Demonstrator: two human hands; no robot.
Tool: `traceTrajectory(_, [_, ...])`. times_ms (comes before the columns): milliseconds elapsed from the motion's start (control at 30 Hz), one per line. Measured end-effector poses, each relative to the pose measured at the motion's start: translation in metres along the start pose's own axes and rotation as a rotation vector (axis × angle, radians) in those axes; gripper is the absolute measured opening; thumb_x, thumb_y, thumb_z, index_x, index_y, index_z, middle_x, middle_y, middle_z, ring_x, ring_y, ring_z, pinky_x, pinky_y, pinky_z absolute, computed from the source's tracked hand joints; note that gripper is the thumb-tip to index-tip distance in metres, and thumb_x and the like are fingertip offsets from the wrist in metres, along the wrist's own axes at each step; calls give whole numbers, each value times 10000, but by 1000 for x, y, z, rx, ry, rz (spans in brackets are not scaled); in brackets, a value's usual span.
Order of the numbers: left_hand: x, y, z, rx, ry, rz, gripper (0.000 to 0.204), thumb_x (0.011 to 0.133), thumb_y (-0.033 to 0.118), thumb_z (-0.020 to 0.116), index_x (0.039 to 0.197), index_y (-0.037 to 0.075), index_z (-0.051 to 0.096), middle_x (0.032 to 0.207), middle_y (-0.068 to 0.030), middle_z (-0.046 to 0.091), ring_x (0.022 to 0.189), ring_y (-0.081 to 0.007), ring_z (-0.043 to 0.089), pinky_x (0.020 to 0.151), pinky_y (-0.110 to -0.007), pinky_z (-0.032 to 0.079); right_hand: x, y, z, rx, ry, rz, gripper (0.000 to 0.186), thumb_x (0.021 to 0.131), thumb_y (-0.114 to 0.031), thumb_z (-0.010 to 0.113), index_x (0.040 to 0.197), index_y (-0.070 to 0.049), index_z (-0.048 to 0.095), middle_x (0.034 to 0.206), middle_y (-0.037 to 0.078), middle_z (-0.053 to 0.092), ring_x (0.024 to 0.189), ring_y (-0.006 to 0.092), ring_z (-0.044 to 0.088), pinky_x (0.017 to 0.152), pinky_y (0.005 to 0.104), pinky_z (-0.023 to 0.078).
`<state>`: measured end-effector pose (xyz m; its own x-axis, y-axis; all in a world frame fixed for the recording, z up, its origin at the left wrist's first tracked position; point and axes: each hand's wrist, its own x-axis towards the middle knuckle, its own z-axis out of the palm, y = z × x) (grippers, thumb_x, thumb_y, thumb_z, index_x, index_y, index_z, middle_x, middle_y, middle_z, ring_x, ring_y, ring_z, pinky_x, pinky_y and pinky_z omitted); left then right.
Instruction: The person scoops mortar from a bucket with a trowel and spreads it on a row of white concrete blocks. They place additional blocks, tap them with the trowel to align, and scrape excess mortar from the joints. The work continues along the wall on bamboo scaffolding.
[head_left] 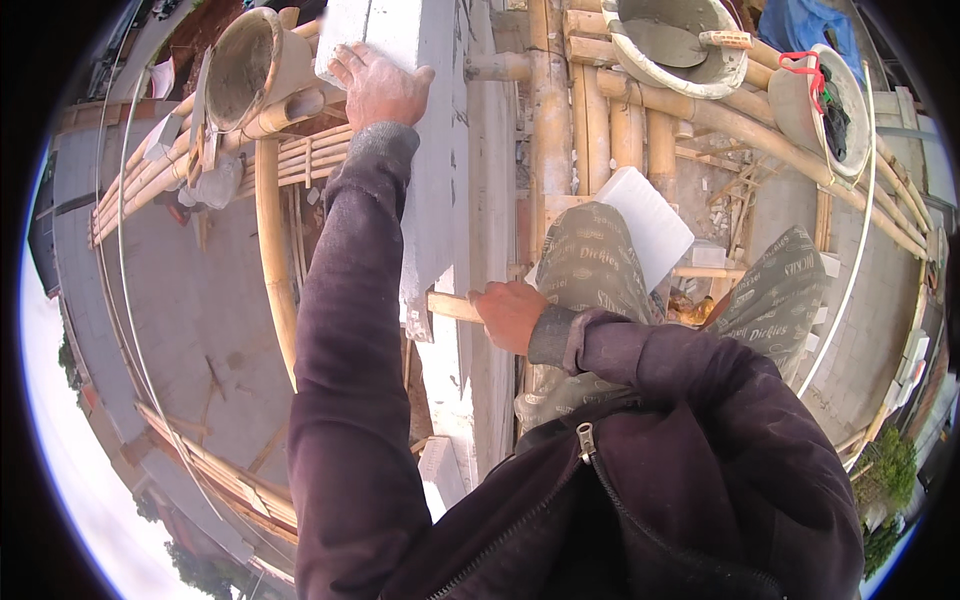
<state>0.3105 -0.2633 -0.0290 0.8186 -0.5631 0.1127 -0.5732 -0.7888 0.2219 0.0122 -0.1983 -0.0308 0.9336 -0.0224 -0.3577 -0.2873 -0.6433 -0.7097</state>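
Observation:
My left hand (pixel 380 88) lies on top of a white building block (pixel 400 30) at the far end of the wall, fingers spread and thumb apart. That block sits on the long pale wall (pixel 437 190), which has grey mortar smeared on its side. Close to my body, my right hand (pixel 508 314) is closed round a wooden-handled tool (pixel 453 306). Its handle points left across the wall. Whether the grey piece at its left end is the tool's head, I cannot tell. Another white block (pixel 647 222) lies tilted beside my knee.
Bamboo poles (pixel 700 125) form scaffolding around me. A mortar bucket (pixel 243 72) stands at far left. A second bucket (pixel 622 22) holds a trowel (pixel 668 44). At far right is a bucket with a red handle (pixel 800 68). A lower paved floor (pixel 215 310) shows below.

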Motion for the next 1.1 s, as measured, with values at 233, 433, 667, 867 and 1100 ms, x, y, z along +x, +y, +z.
traceTrajectory(233, [0, -1, 3, -23, 47, 21, 1046, 779, 438, 720, 1503, -142, 236, 1595, -324, 215, 1514, -463, 116, 1234, -439, 220, -3, 7, 0, -32, -232, -191, 136, 807, -69, 659, 930, -22, 697, 962, 179, 694, 912, 373, 688, 786, 455, 558])
traceTrajectory(433, [1, -8, 9, 21, 42, 49, 1051, 811, 470, 712, 1507, -146, 222, 1585, -348, 208, 1513, -473, 109, 1233, -452, 220, -9, 11, -17, 150, -400, 174, 283, 801, -83, 666, 1054, 41, 697, 921, 256, 707, 828, 376, 708, 763, 458, 558])
traceTrajectory(667, [7, -11, 17, 56, 139, 97, 1054, 753, 468, 739, 1505, -105, 274, 1551, -343, 275, 1470, -499, 199, 1209, -502, 241, -52, 13, -9, 1055, -459, 681, 298, 895, -117, 568, 1131, 61, 531, 816, 128, 607, 649, 275, 647, 586, 435, 566])
traceTrajectory(867, [7, -10, 15, 129, 119, 110, 932, 751, 428, 718, 1545, 108, 348, 1590, -249, 297, 1475, -482, 219, 1185, -591, 235, -4, 9, 58, 1798, -4, 750, 155, 902, -128, 536, 982, 4, 521, 783, 92, 574, 596, 243, 610, 505, 446, 545])
traceTrajectory(1100, [13, -11, 16, 61, 91, 137, 943, 811, 479, 673, 1550, 19, 312, 1622, -226, 259, 1516, -440, 168, 1224, -595, 131, 51, -10, 94, 1923, 298, 837, 154, 872, -122, 577, 849, 20, 521, 713, 109, 545, 546, 250, 576, 466, 450, 524])
